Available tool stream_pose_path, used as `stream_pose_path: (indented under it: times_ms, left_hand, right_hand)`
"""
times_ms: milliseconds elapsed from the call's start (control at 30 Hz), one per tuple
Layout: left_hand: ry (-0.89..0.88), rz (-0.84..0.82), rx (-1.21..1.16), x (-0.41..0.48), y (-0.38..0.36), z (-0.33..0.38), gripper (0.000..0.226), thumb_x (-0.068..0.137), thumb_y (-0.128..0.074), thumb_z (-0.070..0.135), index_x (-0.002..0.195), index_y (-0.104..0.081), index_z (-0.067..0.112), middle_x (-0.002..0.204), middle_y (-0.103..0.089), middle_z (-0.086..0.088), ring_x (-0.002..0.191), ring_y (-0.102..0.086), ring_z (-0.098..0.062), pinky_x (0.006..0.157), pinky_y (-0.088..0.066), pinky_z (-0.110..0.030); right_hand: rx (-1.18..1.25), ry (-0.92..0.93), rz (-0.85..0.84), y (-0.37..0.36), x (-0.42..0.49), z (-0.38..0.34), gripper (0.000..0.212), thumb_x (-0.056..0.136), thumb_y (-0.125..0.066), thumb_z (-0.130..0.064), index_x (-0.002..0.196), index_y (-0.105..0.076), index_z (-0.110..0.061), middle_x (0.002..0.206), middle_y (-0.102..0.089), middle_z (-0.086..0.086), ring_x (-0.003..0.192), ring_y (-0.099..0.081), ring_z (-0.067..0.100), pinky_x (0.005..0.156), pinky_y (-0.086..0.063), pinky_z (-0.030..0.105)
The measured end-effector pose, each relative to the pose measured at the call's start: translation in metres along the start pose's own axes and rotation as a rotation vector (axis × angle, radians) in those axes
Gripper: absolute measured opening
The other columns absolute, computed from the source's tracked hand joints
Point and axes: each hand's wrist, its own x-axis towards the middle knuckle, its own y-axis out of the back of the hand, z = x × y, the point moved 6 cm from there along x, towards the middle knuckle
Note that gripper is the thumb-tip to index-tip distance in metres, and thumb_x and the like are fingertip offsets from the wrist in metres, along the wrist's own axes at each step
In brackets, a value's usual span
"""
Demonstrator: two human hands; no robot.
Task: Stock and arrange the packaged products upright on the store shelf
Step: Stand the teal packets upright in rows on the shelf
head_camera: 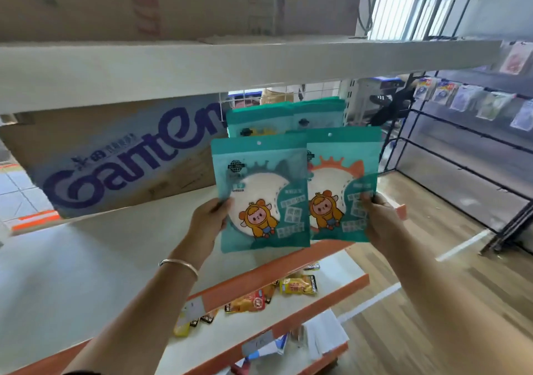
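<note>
Some packets [284,116] stand on the shelf [86,245] already; left hand [209,220] and right hand [377,220] each pinch one packet more.

Left pack [259,193]: teal, white round panel, dark teal splash outline, cartoon figure in yellow-orange. Right pack [343,184]: same teal and figure — splash outline orange. Rear packs [259,118]: teal. Box [115,155]: brown card, purple lettering edged white. Shelf [72,259]: off-white, orange front edge. Sachets [297,284]: yellow and orange, black ends. Floor [504,302]: light wood grain — rack [510,229] black
</note>
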Motion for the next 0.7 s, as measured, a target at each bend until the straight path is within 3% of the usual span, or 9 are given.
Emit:
stream_pose_path:
  times_ms: [133,367,467,700]
  left_hand:
    - [-0.006,0.009,0.017,0.027,-0.020,0.000,0.012,0.094,-0.053,0.016,0.094,-0.058,0.004,0.071,-0.049,-0.005,0.060,-0.039,-0.013,0.058,-0.034,-0.023]
    - [-0.037,0.140,0.030,0.078,-0.053,0.013,0.015,0.094,-0.052,0.020,0.102,-0.058,0.009,0.079,-0.057,-0.004,0.068,-0.049,-0.014,0.063,-0.040,-0.023]
    - [-0.094,0.153,0.075,0.098,-0.068,0.017,0.010,0.094,-0.051,0.022,0.094,-0.058,0.013,0.083,-0.058,-0.007,0.075,-0.051,-0.019,0.067,-0.040,-0.027]
    - [-0.122,0.325,0.048,0.132,-0.080,0.010,0.012,0.094,-0.052,0.018,0.083,-0.056,0.016,0.079,-0.057,-0.006,0.070,-0.050,-0.018,0.063,-0.040,-0.023]
  right_hand:
    - [-0.034,0.002,-0.034,-0.003,0.048,-0.006,0.017,0.099,-0.041,-0.020,0.105,-0.051,-0.008,0.088,-0.058,0.006,0.076,-0.058,0.023,0.063,-0.047,0.038]
    - [-0.067,0.041,-0.122,-0.004,0.141,-0.031,0.025,0.100,-0.039,-0.023,0.117,-0.050,-0.009,0.096,-0.060,0.006,0.084,-0.058,0.024,0.072,-0.049,0.045]
    - [-0.093,0.046,-0.125,0.000,0.179,-0.039,0.026,0.100,-0.040,-0.025,0.118,-0.051,-0.010,0.103,-0.060,0.007,0.089,-0.059,0.027,0.086,-0.047,0.053]
    - [-0.119,0.095,-0.156,-0.008,0.242,-0.054,0.029,0.100,-0.038,-0.023,0.122,-0.050,-0.009,0.113,-0.058,0.009,0.101,-0.056,0.031,0.089,-0.047,0.054]
